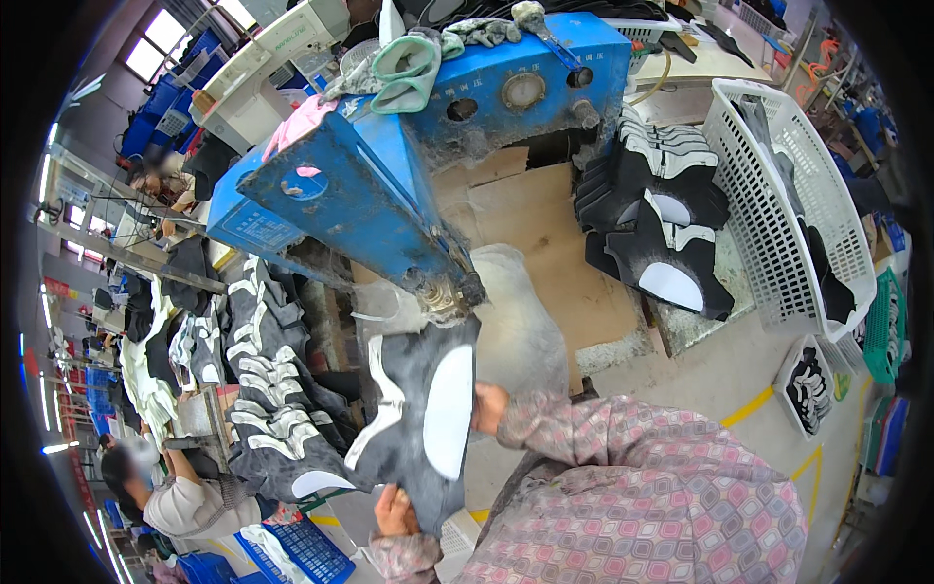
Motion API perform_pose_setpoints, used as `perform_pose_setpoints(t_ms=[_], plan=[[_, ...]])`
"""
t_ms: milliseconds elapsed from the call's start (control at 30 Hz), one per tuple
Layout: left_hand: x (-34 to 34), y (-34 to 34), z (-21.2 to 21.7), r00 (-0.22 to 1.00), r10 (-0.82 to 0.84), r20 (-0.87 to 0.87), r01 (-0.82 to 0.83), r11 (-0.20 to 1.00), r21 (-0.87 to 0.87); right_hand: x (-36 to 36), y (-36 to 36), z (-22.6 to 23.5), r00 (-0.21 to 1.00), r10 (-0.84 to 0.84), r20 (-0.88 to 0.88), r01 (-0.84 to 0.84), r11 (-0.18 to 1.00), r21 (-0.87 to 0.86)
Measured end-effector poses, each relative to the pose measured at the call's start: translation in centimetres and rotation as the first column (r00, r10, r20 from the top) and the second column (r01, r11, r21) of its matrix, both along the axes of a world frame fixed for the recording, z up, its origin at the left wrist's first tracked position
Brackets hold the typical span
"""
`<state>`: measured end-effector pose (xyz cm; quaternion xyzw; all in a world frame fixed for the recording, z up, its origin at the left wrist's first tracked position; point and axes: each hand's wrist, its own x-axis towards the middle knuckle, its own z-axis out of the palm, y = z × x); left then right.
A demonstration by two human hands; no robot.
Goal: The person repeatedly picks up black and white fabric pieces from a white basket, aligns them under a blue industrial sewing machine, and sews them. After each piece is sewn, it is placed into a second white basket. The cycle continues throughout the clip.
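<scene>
Between my hands is a flat dark grey shoe upper (416, 389) with a white half-oval patch and a wavy white strip. Its far edge lies under the head (449, 292) of a blue machine (341, 185). My left hand (396, 513) pinches the near edge, fingers closed. My right hand (489, 407) is closed on the right edge beside the white patch; its fingertips are partly hidden. Left of the piece, a long overlapping stack of similar uppers (277, 409) reaches close to my left hand.
More black uppers (657, 209) are piled right of the machine, next to a white perforated basket (793, 214). Gloves (404, 73) and a pink cloth (297, 127) lie on the machine. A co-worker (185, 496) is at lower left, near a blue crate (309, 550).
</scene>
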<state>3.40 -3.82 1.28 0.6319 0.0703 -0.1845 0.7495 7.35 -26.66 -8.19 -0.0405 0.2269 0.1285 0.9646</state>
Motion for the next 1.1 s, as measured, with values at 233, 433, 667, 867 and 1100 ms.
perform_pose_setpoints(t_ms=[233,433,667,867,1100], plan=[[-3.3,3.1,0.3,0.995,0.007,-0.101,0.002,0.997,0.083,-5.7,1.4,-1.2,0.986,0.055,0.160,-0.082,0.983,0.164],[2.2,-3.6,-2.8,0.999,0.003,-0.041,-0.007,0.997,-0.075,-3.7,-2.8,0.6,0.969,-0.147,0.197,0.116,0.980,0.161],[3.1,-5.2,-3.2,0.998,0.008,-0.059,-0.020,0.978,-0.208,-2.9,-2.9,3.0,0.947,-0.165,0.277,0.148,0.986,0.080],[0.5,-4.5,-2.5,0.995,0.089,-0.038,-0.093,0.988,-0.127,-4.0,-2.2,3.6,0.981,0.010,0.194,-0.025,0.997,0.072],[2.4,-5.4,-2.1,0.999,0.026,-0.027,-0.030,0.989,-0.148,-2.0,-3.8,2.6,0.914,-0.004,0.407,-0.010,0.999,0.031]])
